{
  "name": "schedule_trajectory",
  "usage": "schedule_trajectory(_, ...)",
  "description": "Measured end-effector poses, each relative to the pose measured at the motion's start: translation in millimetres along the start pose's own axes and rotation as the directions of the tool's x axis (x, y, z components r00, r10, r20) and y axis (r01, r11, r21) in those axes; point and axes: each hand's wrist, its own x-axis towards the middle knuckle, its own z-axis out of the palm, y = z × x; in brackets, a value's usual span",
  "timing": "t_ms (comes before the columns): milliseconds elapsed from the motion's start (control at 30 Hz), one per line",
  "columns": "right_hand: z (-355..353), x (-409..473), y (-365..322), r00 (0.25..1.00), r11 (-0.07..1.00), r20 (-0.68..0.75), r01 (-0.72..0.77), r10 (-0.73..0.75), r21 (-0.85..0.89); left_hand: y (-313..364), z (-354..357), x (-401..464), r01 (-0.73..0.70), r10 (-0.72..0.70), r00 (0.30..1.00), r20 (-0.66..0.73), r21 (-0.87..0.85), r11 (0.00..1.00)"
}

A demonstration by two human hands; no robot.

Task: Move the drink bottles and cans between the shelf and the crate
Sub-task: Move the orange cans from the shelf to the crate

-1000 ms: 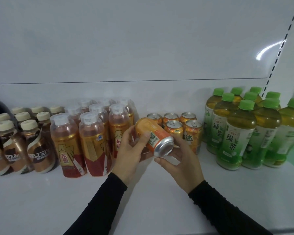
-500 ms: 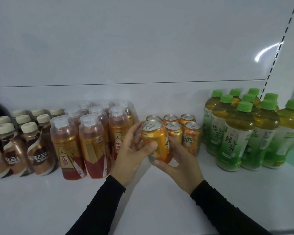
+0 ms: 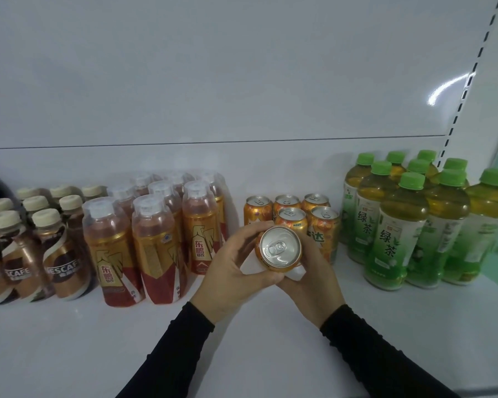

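I read this as shelving: both hands, left point(image 3: 230, 271) and right point(image 3: 314, 278), clamp one can point(image 3: 281, 248) upright over mid-shelf point(image 3: 69, 340), just in front of the can cluster point(image 3: 291, 216). Next: set it down in the front row's open left spot. White back panel point(image 3: 242, 67); crate out of view.

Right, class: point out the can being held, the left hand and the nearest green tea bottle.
held can point(image 3: 280, 247): head view, on its silver lid.
left hand point(image 3: 230, 278): head view, on its back.
green tea bottle point(image 3: 395, 238): head view, on its label.

Cans point(image 3: 292, 214) between bottle groups on shelf point(image 3: 98, 354)
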Motion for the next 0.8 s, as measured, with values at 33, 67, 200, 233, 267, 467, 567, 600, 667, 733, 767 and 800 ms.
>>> schedule_trajectory(33, -0.2, -0.1, 1.3, 1.0, 1.0, -0.002, 0.002, -0.002, 0.003, -0.1, -0.1, 0.0, 0.004, -0.004, 1.0, -0.001, 0.01, 1.0)
schedule_trajectory(67, 0.2, 0.2, 3.4, 1.0, 1.0, -0.004, 0.004, -0.004, 0.008, -0.4, -0.2, -0.1, 0.008, -0.008, 1.0, -0.004, 0.019, 1.0)
schedule_trajectory(200, 0.1, 1.8, 5.9, 1.0, 1.0, 0.018, -0.011, 0.011, 0.013, 1.3, 1.9, -2.1, 0.012, -0.011, 1.0, -0.017, 0.04, 0.999)
schedule_trajectory(233, -1.1, 2.4, 4.1, 1.0, 1.0, 0.015, -0.017, 0.017, -0.003, 4.7, 3.8, -2.7, 0.011, -0.01, 1.0, -0.017, 0.043, 0.999)
schedule_trajectory(267, -2.9, 3.3, 1.9, 1.0, 0.999, 0.007, -0.023, 0.024, -0.032, 8.5, 6.2, -2.8, 0.008, -0.007, 1.0, -0.018, 0.042, 0.999)
schedule_trajectory(467, -16.2, -13.1, -17.3, 0.998, 0.965, -0.022, 0.058, -0.066, -0.256, 21.5, 19.6, -11.9, 0.018, -0.024, 0.997, -0.068, -0.087, 0.996)
schedule_trajectory(567, -30.9, -31.9, -31.6, 0.996, 0.93, 0.017, 0.091, -0.091, -0.357, 24.5, 23.1, -19.6, 0.029, -0.042, 0.997, -0.062, -0.197, 0.98)
schedule_trajectory(600, -37.1, -38.4, -36.4, 0.995, 0.912, 0.036, 0.101, -0.094, -0.396, 25.9, 23.9, -22.0, 0.037, -0.051, 0.997, -0.051, -0.235, 0.971)
schedule_trajectory(667, -53.4, -55.9, -48.4, 0.995, 0.87, 0.022, 0.099, -0.101, -0.483, 29.0, 27.2, -25.3, 0.044, -0.055, 0.998, -0.028, -0.287, 0.957)
schedule_trajectory(733, -72.2, -77.8, -58.6, 0.992, 0.821, -0.061, 0.053, -0.106, -0.569, 32.3, 33.3, -28.5, 0.028, -0.03, 1.0, 0.001, -0.296, 0.955)
schedule_trajectory(767, -81.6, -88.8, -62.1, 0.989, 0.797, -0.112, 0.012, -0.1, -0.604, 33.8, 36.8, -30.5, 0.023, -0.02, 1.0, 0.013, -0.309, 0.951)
schedule_trajectory(800, -93.7, -103.9, -67.1, 0.981, 0.77, -0.17, -0.042, -0.088, -0.637, 37.3, 44.7, -33.2, 0.04, -0.033, 0.999, 0.028, -0.332, 0.943)
